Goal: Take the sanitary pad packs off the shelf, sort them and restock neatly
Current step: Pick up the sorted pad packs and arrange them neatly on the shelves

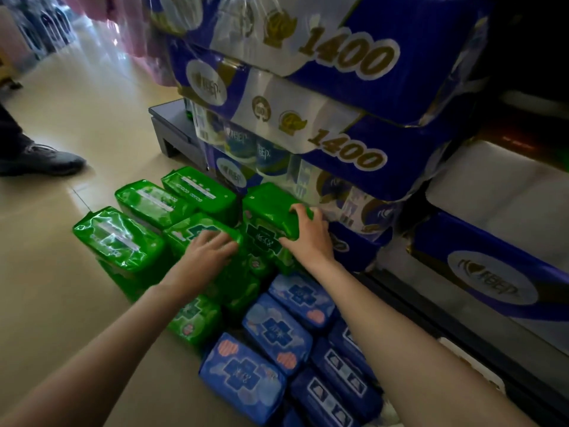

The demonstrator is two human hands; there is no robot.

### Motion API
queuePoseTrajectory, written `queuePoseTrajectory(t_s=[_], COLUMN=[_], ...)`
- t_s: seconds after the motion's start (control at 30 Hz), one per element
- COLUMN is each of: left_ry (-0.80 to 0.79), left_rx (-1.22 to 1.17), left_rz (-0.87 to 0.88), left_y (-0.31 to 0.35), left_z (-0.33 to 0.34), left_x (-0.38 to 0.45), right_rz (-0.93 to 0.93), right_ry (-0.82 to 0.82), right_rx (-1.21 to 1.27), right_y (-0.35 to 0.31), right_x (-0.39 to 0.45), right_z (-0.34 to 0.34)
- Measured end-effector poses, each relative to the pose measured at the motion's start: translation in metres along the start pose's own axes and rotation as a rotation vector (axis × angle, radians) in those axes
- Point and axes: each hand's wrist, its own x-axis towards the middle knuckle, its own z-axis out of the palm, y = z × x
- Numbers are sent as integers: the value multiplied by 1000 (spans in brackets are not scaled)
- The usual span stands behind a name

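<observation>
Several green sanitary pad packs [118,238] lie grouped on the floor in front of the shelf. Closer to me, several blue pad packs [275,332] lie side by side. My right hand [309,234] grips the right end of a green pack [268,211] standing at the back of the group, fingers curled over its top edge. My left hand [206,252] rests flat, fingers spread, on top of another green pack [187,231] in the middle of the pile.
Stacked blue-and-white tissue roll bundles marked 1400 [348,140] fill the shelf on the right. A dark shelf base [172,131] juts into the aisle. Another person's dark shoe [43,160] stands on the beige floor [77,303] at the left.
</observation>
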Motion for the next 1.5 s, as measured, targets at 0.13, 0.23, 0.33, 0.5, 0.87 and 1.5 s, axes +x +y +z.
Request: queuePoseTrajectory(t_s=[0.13, 0.23, 0.33, 0.5, 0.87, 1.5], left_ry=[40, 8, 123, 555, 910, 337], left_rx=[-40, -214, -361, -320, -256, 230], left_rz=[-16, -112, -357, -416, -27, -322], left_y=[23, 24, 20, 24, 71, -64], left_z=[22, 5, -23, -104, -335, -304], left_x=[6, 12, 20, 97, 338, 475], right_rz=[-18, -38, -102, -569, -495, -100], right_ry=[-65, -209, -125, 219, 754, 348], right_rx=[36, 50, 81, 96, -196, -418], right_y=[-14, -22, -29, -58, -107, -127], right_x=[4, -4, -8, -38, 14, 275], right_z=[18, 21, -9, -128, -416, -436])
